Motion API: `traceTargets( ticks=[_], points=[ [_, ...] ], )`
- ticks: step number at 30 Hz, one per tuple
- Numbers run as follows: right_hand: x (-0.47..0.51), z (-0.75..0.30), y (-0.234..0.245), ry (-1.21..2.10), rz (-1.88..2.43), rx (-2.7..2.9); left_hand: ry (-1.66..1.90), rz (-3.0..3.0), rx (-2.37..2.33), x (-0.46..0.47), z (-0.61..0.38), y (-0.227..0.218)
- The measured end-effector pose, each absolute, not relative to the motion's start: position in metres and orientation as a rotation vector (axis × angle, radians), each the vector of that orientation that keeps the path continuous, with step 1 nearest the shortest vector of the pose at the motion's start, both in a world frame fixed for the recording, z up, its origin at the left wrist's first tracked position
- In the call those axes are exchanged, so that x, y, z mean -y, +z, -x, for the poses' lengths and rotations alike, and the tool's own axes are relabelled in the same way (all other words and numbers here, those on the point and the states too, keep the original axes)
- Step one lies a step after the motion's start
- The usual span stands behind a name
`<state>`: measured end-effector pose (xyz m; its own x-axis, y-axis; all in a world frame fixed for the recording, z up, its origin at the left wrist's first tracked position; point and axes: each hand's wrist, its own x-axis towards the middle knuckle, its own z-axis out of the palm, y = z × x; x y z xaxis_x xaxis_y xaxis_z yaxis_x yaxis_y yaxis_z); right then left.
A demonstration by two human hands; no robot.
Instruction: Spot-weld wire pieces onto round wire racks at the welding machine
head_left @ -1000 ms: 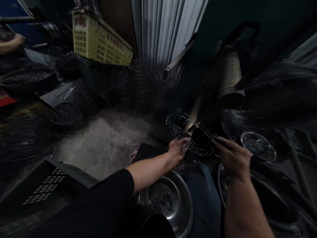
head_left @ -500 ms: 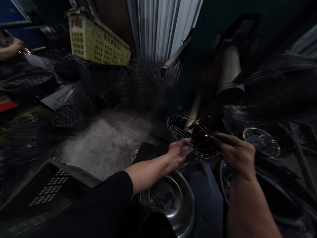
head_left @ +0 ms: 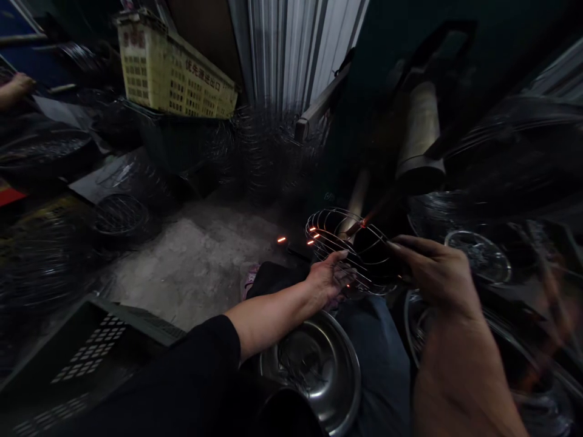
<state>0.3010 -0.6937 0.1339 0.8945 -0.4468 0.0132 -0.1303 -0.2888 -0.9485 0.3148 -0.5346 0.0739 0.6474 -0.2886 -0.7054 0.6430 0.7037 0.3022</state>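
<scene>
A round basket of thin metal wire (head_left: 328,212) is held tilted in front of me. My left hand (head_left: 330,280) is closed around its lower left side, the thumb lying along the wires. My right hand (head_left: 435,270) pinches at the right edge of the rim; the exact grip is partly hidden. Inside the basket's outline, a pale rod with a dark tip (head_left: 353,230) comes near the rim, where a small orange glow shows. Orange sparks fly left of the basket and near my left fingers. Below my left forearm, a steel basin (head_left: 350,370) holds thin wire pieces.
A dark green crate (head_left: 132,318) stands at lower left. Stacked at the back is a yellow crate (head_left: 200,85). A machine's thick metal cylinder (head_left: 421,130) hangs at upper right. Wire goods (head_left: 121,213) and round wire pieces (head_left: 478,258) lie around. Another person's hand (head_left: 18,88) is at far left.
Sparks have spread out to the left, and the contact spot on the rim glows more. The basket and my left hand stay almost in place; my right hand has barely shifted.
</scene>
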Motion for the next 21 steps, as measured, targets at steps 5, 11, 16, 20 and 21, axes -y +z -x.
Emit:
traceTargets(
  ticks=[5, 11, 16, 20, 21],
  points=[
    [0.701, -0.276, 0.130, -0.192, 1.777, -0.435, -0.665, -0.560, -0.696, 0.527, -0.316, 0.073],
    [0.672, -0.297, 0.136, -0.316, 1.779, -0.425, -0.688, -0.496, -0.720, 0.519, -0.327, 0.075],
    [0.668, -0.321, 0.141, -0.370, 1.893, -0.386, -0.716, -0.478, -0.682, 0.520, -0.337, 0.081],
    [0.670, -0.329, 0.138, -0.367, 1.939, -0.416, -0.766, -0.526, -0.668, 0.521, -0.338, 0.077],
    [0.670, -0.327, 0.139, -0.370, 1.948, -0.431, -0.798, -0.554, -0.653, 0.519, -0.336, 0.074]
  ],
)
